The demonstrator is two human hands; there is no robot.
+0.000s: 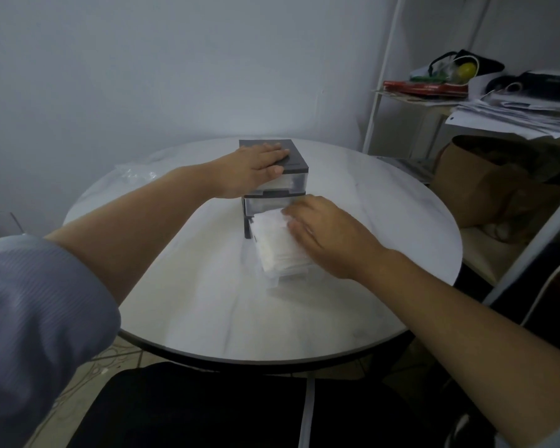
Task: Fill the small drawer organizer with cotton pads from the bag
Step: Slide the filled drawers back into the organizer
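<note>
A small grey drawer organizer point(296, 163) stands in the middle of the round white table point(385, 227). My left hand point(251, 171) lies flat on its dark top, thumb against the front edge. Its bottom clear drawer point(283, 274) is pulled out toward me and holds a stack of white cotton pads point(274, 244). My right hand point(328, 232) rests on the right side of the pads with fingers mostly straight, pressing down on them. The upper drawers are pushed in. A crumpled clear plastic bag point(136, 173) lies at the table's far left.
To the right stand a white wire shelf point(379, 92) with red books, papers and bags, and a brown paper bag point(485, 185) on a chair. A pale wall runs behind the table. My dark-clothed lap is below the table's near edge.
</note>
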